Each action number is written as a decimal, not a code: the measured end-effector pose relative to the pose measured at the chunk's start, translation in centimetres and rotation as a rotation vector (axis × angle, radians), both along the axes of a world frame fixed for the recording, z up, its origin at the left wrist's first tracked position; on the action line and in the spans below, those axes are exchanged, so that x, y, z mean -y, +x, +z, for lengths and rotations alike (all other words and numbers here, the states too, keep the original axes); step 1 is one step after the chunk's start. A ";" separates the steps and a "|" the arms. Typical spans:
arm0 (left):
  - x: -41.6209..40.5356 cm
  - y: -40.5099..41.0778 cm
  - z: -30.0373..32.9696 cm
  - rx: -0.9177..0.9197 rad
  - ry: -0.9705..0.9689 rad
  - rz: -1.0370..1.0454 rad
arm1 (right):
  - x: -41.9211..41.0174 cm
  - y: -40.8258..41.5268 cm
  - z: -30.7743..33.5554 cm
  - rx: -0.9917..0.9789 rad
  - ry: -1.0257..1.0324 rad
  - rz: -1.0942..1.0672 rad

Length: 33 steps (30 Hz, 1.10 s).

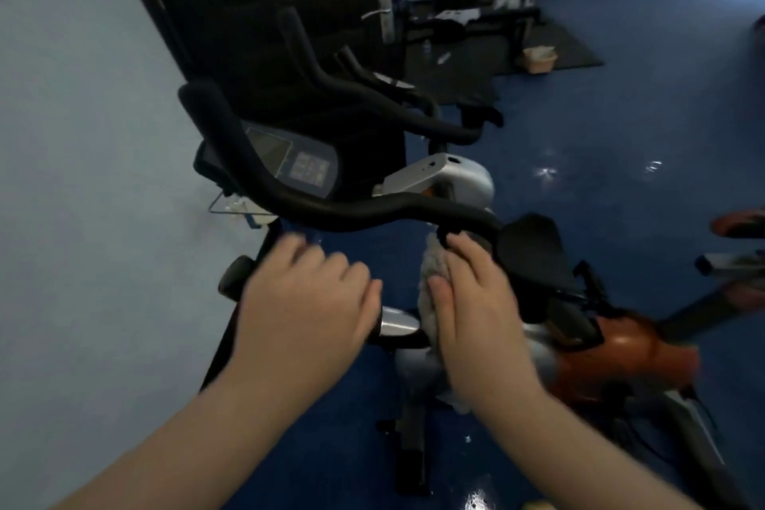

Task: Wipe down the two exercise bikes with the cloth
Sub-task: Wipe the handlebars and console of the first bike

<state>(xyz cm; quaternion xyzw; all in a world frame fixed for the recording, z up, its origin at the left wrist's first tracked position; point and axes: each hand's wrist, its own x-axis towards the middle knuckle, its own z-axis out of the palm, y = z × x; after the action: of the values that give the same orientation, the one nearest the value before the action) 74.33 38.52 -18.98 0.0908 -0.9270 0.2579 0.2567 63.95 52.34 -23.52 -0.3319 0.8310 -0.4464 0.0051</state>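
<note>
Wiping the near bike's handlebar.
Left hand wrapped round the near grip, steadying; right hand pressing the grey cloth just below the handlebar's centre. Best rubbed firmly along the bar.

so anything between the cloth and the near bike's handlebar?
Nothing visible. The right hand already presses the grey cloth against the near handlebar. The left hand grips the bar's other end, clear of the cloth.

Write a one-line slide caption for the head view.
Right hand presses grey cloth against exercise bike handlebar; left hand grips its near end.
</note>
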 end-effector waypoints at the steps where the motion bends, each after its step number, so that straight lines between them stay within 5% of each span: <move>1: -0.6 -0.4 -0.5 0.012 0.019 -0.019 | -0.1 1.7 -0.3 0.191 -0.076 -0.035; 3: -0.9 -0.8 -1.1 -0.014 0.078 -0.036 | 0.1 3.7 -0.4 0.405 -0.177 -0.066; 7: -0.9 -0.9 -1.1 -0.033 0.136 -0.021 | 2.5 -0.2 1.7 0.451 0.017 -0.230; 11: -1.0 -0.9 -1.1 -0.047 0.151 -0.026 | 5.2 -2.8 2.4 0.283 0.350 -0.261; 15: -0.9 -1.1 -1.3 -0.082 0.139 -0.043 | 3.0 -0.2 0.8 0.419 -0.070 -0.221; 21: -0.9 -1.1 -1.2 -0.061 0.135 -0.042 | 5.6 -2.5 2.3 0.398 0.103 -0.367; 26: -0.8 -1.1 -1.5 -0.075 0.129 -0.047 | 1.9 2.1 0.2 0.378 -0.306 -0.205; 33: -0.8 -1.2 -1.6 -0.075 0.132 -0.052 | 3.0 -0.3 0.8 0.204 0.007 -0.110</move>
<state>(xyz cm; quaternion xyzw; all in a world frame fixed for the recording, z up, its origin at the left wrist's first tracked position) 73.14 39.33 -20.62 0.0928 -0.9339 0.1857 0.2912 63.63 49.37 -22.75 -0.2387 0.8446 -0.4745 0.0666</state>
